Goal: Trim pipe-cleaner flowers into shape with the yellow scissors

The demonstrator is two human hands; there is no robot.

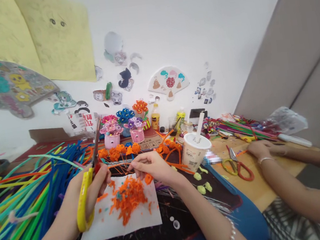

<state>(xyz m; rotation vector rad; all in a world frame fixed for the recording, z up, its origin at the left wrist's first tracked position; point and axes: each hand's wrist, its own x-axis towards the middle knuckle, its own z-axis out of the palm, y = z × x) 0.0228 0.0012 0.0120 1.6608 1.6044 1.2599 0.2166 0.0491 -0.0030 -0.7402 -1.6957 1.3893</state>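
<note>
My left hand (91, 187) is closed around a pair of scissors; their yellow handle (84, 199) hangs over the thumb side and the blades point up. Close by, my right hand (151, 167) has thumb and fingers pinched together; what is between them is too small to make out. Just under its fingers lies a small orange fuzzy piece (148, 178). Below both hands a white sheet of paper (103, 232) bears a heap of orange fuzzy clippings (128, 196) mixed with a few teal bits. Orange fuzzy balls (114, 153) on thin stems lie in a row behind the hands.
Colourful pipe cleaners (36, 205) are piled at left. A white paper cup (194, 150) with a straw stands right of my right hand. Potted craft flowers (136, 130) stand behind. At right are another person's hands (261, 150) and orange-and-yellow scissors (237, 165).
</note>
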